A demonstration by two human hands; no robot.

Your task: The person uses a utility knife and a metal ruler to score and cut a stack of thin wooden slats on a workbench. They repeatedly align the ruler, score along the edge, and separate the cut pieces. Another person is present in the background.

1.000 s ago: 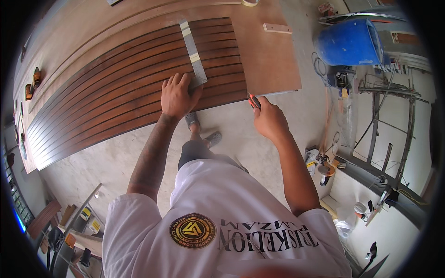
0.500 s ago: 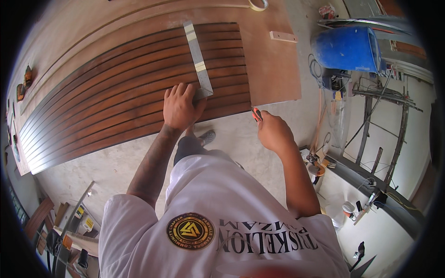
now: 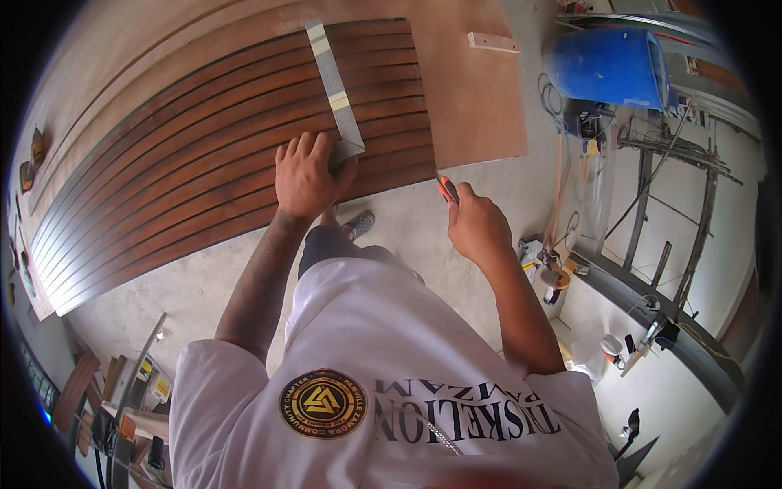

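A dark brown slatted panel [image 3: 236, 122] with lengthwise grooves lies on the work surface ahead of me. Across its slats rests a metal square [image 3: 330, 73] with strips of pale tape on its blade. My left hand [image 3: 305, 179] is closed around the short arm of the square, near the panel's front edge; the palm hides part of that arm. In my right hand [image 3: 482, 222] is an orange and black utility knife [image 3: 448, 189], its tip at the panel's near right corner. Whether the tip touches the panel is too small to tell.
Under the panel a brown plywood sheet [image 3: 472, 106] extends to the right, with a small wooden block [image 3: 494, 42] on it. A blue drum [image 3: 603, 69] lies beyond, near coiled cables. Power drills [image 3: 34, 155] sit at the far left. A metal frame [image 3: 676, 212] stands at right.
The whole view has shifted slightly, so the panel and both hands appear a little higher. Both hands keep their holds, and the knife stays by the panel's corner.
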